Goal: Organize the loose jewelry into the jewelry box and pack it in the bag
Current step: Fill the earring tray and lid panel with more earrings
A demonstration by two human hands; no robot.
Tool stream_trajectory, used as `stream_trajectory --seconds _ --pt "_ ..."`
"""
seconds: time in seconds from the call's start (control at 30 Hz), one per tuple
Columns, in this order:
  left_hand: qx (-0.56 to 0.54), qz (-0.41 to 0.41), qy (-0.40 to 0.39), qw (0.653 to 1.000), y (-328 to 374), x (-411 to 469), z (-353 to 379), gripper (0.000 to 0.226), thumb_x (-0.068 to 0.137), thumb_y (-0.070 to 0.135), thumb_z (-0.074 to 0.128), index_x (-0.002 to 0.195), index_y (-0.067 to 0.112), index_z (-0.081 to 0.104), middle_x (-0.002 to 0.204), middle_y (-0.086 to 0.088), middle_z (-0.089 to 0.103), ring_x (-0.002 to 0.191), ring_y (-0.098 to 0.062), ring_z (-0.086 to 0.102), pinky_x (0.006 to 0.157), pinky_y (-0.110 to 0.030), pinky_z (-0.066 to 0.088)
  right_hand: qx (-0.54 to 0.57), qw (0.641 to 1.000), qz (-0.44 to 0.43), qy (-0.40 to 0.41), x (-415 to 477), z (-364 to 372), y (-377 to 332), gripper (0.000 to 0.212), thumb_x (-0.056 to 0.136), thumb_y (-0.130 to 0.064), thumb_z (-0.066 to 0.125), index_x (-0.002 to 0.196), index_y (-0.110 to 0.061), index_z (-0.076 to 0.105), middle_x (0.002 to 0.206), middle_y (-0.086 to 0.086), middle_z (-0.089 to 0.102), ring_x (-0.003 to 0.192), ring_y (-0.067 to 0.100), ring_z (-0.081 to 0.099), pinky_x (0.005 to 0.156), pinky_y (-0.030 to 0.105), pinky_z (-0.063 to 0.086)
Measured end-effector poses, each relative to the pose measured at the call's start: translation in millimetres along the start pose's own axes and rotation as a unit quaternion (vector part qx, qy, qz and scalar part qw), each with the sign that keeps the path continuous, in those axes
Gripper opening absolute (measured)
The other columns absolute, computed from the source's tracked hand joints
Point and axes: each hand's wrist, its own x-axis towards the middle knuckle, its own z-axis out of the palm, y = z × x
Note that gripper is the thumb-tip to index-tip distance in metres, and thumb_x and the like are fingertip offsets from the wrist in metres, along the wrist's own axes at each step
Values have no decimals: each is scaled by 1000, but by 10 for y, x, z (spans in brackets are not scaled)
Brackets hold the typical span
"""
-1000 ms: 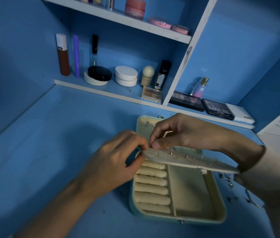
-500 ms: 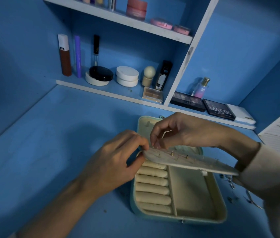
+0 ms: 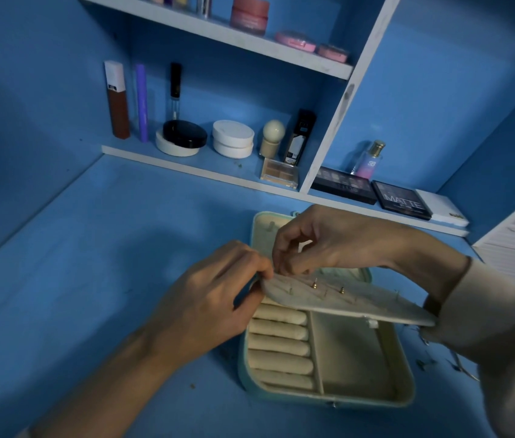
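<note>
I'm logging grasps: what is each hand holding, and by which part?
The left hand pinches the cream padded earring panel at its left end. Whether the right hand holds anything cannot be told.

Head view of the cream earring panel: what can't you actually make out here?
All in the head view:
- What the right hand's fingers pinch at the cream padded earring panel: too small, covered by them.
- Loose jewelry pieces on the blue desk: tiny, dim, partly behind the cream sleeve.
- Teal jewelry box's rear compartments: under the panel.
- The bag: outside the frame.
</note>
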Motion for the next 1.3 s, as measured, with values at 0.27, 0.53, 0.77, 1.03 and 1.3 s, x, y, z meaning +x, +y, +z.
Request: stream_trajectory --seconds 0.27,0.53,0.77,1.03,1.3 --pt "-5 -15 5 1000 2 4 12 24 77 1 67 90 15 51 82 0 61 78 -13 60 75 -20 48 50 999 2 3 -49 25 83 13 85 -8 62 82 -16 71 70 -5 63 66 4 53 68 20 45" --pt "-7 -42 32 999 29 46 35 14 82 9 58 93 16 52 82 1 62 81 -5 57 80 -8 43 220 970 -38 98 -526 -178 479 42 84 -41 65 103 -4 67 93 16 67 85 23 62 76 27 52" --pt "-37 -127 26 991 60 183 16 25 80 32 67 97 25 51 85 16 61 83 2 59 76 1 41 379 895 16 234 -833 -7 881 73 53 -78 67 87 -14 75 91 14 69 85 20 64 73 22 53" --pt "-174 -299 28 938 -56 447 109 36 72 5 79 82 32 57 74 11 66 68 -1 62 66 -13 50 460 815 -12 353 -830 214 942 90 44 -78 71 108 -16 64 95 11 71 90 21 68 74 25 56" --pt "-274 -384 50 880 -111 428 229 35 76 1 74 89 31 63 69 18 69 70 4 64 70 -11 49 423 821 1 384 -832 390 939 50 84 -46 41 125 -20 56 110 1 70 104 15 65 85 21 53"
